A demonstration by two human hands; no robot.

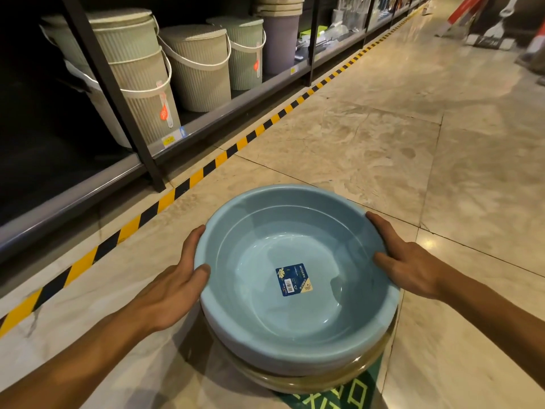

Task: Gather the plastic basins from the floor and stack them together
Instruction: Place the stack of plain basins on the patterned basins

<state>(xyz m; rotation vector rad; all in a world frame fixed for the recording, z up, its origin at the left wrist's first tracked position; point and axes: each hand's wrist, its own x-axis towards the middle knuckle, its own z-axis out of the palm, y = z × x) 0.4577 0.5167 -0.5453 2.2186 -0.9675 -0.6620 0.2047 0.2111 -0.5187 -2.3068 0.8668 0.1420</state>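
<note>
A light blue plastic basin (295,320) with a dark blue label (294,278) inside sits on top of a stack. Below it shows a beige basin (309,379) at the bottom of the stack. My left hand (180,278) grips the blue basin's left rim, thumb over the edge and fingers along the outside. My right hand (410,261) holds the right rim the same way, thumb on the inner edge. The stack's underside is hidden.
A dark metal shelf (206,113) on the left holds ribbed lidded buckets (200,69). Yellow-black tape (206,169) runs along the shelf foot. Marble floor tiles (413,143) stretch ahead. A green floor sticker (339,394) lies under the stack.
</note>
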